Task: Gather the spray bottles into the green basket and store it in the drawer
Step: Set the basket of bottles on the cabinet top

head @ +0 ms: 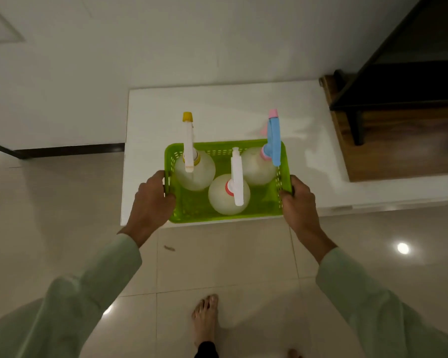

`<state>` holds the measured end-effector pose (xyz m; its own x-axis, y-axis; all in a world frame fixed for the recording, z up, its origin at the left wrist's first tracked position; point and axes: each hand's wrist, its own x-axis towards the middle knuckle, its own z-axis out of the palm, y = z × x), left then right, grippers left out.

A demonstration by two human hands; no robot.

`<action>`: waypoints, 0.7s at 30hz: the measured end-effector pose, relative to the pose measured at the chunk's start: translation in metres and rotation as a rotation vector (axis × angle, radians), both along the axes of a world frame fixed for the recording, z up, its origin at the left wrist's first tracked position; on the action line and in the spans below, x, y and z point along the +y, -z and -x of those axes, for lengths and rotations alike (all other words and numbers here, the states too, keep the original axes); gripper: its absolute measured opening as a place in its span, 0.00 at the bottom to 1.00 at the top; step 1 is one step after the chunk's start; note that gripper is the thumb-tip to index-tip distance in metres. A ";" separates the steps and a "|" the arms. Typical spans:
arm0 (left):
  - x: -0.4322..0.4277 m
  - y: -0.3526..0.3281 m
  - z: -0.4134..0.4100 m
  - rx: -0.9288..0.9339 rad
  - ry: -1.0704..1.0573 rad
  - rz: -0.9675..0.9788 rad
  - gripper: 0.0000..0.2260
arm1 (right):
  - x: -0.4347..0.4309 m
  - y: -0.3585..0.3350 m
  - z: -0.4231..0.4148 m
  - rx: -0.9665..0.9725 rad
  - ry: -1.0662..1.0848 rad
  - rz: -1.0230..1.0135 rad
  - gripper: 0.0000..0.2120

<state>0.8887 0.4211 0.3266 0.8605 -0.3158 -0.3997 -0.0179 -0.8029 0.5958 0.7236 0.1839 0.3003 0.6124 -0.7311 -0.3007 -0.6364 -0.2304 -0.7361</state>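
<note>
The green basket [192, 210] sits at the front edge of a white counter [225, 109]. Three translucent spray bottles stand upright inside it: one with a yellow nozzle [195, 174] at the left, one with a white head and red collar [224, 200] in the front middle, and one with a blue and pink head [256, 166] at the right. My left hand [153, 200] grips the basket's left rim and my right hand [298, 202] grips its right rim. No drawer shows in this view.
A dark wooden shelf unit [398, 99] stands at the right end of the counter. A white wall rises behind. Glossy beige floor tiles [217, 259] lie below, with my bare foot [206, 321] on them.
</note>
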 end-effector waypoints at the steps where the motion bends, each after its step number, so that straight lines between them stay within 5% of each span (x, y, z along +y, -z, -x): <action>1: -0.003 0.004 -0.007 0.000 -0.002 -0.003 0.19 | -0.001 0.003 -0.009 0.005 0.003 0.002 0.06; 13: -0.016 0.019 -0.033 0.008 -0.025 -0.003 0.20 | -0.011 0.018 -0.034 0.021 -0.001 0.038 0.08; 18: -0.006 0.019 -0.017 0.015 -0.071 0.091 0.22 | 0.001 0.016 -0.012 -0.184 0.088 -0.171 0.19; 21: 0.006 0.019 0.011 -0.029 -0.196 0.176 0.24 | 0.031 0.023 0.021 -0.333 0.300 -0.117 0.14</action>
